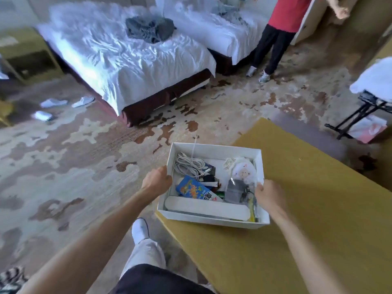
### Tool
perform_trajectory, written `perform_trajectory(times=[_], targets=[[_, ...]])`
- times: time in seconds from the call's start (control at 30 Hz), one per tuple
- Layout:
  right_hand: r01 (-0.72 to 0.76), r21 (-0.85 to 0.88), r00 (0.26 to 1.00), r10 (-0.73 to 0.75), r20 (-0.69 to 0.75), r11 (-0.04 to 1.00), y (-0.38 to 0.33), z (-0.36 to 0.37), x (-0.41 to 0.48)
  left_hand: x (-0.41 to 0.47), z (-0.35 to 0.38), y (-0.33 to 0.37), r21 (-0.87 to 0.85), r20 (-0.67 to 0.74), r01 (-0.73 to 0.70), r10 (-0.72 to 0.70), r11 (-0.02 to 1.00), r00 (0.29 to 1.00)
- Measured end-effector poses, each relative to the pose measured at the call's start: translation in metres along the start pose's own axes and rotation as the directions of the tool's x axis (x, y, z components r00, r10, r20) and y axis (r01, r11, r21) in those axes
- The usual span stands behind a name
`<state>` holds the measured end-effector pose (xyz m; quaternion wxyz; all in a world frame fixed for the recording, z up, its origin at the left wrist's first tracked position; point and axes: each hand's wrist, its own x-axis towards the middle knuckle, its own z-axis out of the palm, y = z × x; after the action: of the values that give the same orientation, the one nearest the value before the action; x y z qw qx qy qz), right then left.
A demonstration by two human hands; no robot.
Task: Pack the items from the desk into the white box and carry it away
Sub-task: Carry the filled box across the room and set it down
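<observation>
The white box point(214, 150) is held over the left corner of the yellow desk point(297, 219). My left hand point(156, 181) grips its left wall and my right hand point(268, 194) grips its right wall. Inside lie a coiled white cable point(187, 165), a blue printed packet point(192, 189), a white plush with a cartoon face point(242, 169), a grey pouch point(234, 190) and a long white bar point(206, 206) along the near side.
Two white-sheeted beds point(127, 60) stand ahead across patterned carpet. A person in a red top point(282, 28) stands between the far bed and the wall. White slippers point(54, 102) lie on the floor at left. A black folding rack point(364, 111) stands at right.
</observation>
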<state>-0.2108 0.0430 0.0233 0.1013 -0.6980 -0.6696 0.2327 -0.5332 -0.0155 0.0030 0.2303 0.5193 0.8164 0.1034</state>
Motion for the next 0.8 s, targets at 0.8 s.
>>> perform_trajectory(times=[0.8], targets=[[0.78, -0.122, 0.595, -0.667, 0.449, 0.614, -0.617, 0.332, 0.087, 0.047, -0.203, -0.498, -0.377, -0.215, 0.651, -0.746, 0.658, 0.63]])
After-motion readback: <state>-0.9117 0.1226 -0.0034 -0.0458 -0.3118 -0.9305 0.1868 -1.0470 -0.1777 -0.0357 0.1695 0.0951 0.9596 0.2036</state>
